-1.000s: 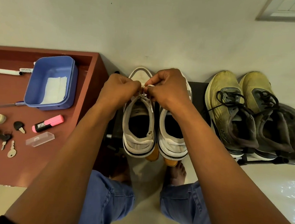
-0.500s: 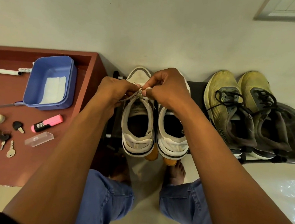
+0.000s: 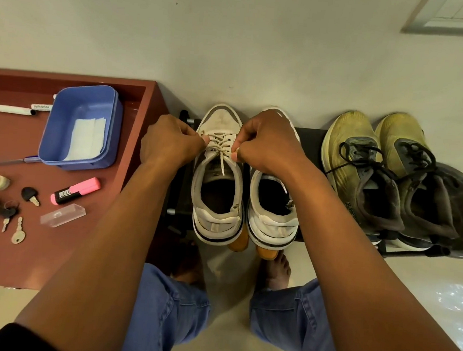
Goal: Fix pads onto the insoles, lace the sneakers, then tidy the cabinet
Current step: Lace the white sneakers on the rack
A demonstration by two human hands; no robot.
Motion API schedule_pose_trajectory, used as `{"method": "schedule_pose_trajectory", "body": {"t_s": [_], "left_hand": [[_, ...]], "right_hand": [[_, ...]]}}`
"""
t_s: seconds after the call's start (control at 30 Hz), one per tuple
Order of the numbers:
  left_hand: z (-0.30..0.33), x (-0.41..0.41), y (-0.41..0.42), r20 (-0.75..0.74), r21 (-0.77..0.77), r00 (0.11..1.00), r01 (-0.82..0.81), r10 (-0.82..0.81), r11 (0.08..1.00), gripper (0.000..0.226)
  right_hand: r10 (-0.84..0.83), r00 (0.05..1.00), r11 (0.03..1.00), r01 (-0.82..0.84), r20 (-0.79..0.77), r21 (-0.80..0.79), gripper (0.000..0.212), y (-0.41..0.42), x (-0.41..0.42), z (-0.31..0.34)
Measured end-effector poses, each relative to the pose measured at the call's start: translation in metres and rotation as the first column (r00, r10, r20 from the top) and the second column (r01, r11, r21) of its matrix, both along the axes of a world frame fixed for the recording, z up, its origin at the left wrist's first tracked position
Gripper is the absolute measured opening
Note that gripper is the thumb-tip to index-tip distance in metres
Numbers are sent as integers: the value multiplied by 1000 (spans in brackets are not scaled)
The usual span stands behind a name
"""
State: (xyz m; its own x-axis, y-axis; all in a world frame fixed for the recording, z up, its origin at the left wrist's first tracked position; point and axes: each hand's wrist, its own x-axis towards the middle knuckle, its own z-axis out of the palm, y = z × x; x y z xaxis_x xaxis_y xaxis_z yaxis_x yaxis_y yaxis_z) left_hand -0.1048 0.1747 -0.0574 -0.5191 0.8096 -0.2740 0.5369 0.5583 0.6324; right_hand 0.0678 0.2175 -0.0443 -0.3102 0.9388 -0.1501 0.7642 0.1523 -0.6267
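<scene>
We're over the shoe rack [image 3: 310, 138], both hands at the left white sneaker [image 3: 219, 174]. Left hand [image 3: 169, 142] is curled, fingertips pinching the lace [image 3: 221, 147] at the sneaker's left edge. Right hand [image 3: 266, 146] is curled too, pinching the lace at the right edge, knuckles covering the toe of the right white sneaker [image 3: 273, 206]. Lace crisscrosses the eyelets between our hands; one loose end hangs down over the tongue. Both white sneakers stand side by side on the rack, heels toward us, touching. Just right of them a pair of yellow sneakers [image 3: 363, 169] with black laces, same rack. Left of the rack is the red-brown table [image 3: 53, 244], carrying a blue tub [image 3: 82, 124] with a white sheet inside, a pink highlighter [image 3: 75, 190], a clear plastic case [image 3: 63, 215], loose keys [image 3: 18, 233] and a white pen [image 3: 10, 109]. Our bare feet show on the floor below the rack.
</scene>
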Motion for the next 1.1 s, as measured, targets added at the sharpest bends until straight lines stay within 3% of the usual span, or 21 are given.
{"method": "schedule_pose_trajectory", "body": {"t_s": [0.17,0.53,0.8,0.93,1.1], "left_hand": [[0,1,-1,-72,17,997,22,-21,1000,25],[1,4,-1,-147,28,988,59,-54,998,17],[-1,-3,-3,-32,58,996,90,-88,994,20],[2,-1,-8,-104,68,987,128,-120,989,22],[6,11,-28,-254,197,958,188,-135,962,33]], "right_hand": [[30,999,999,-30,43,-15,9,-2,-1,3],[-63,997,996,65,40,-67,11,0,-1,1],[19,999,1000,-19,37,1,10,-2,2,-1],[29,999,1000,-29,-23,-12,11,-2,5,1],[-13,997,998,18,-75,67,24,-12,6,-2]]}}
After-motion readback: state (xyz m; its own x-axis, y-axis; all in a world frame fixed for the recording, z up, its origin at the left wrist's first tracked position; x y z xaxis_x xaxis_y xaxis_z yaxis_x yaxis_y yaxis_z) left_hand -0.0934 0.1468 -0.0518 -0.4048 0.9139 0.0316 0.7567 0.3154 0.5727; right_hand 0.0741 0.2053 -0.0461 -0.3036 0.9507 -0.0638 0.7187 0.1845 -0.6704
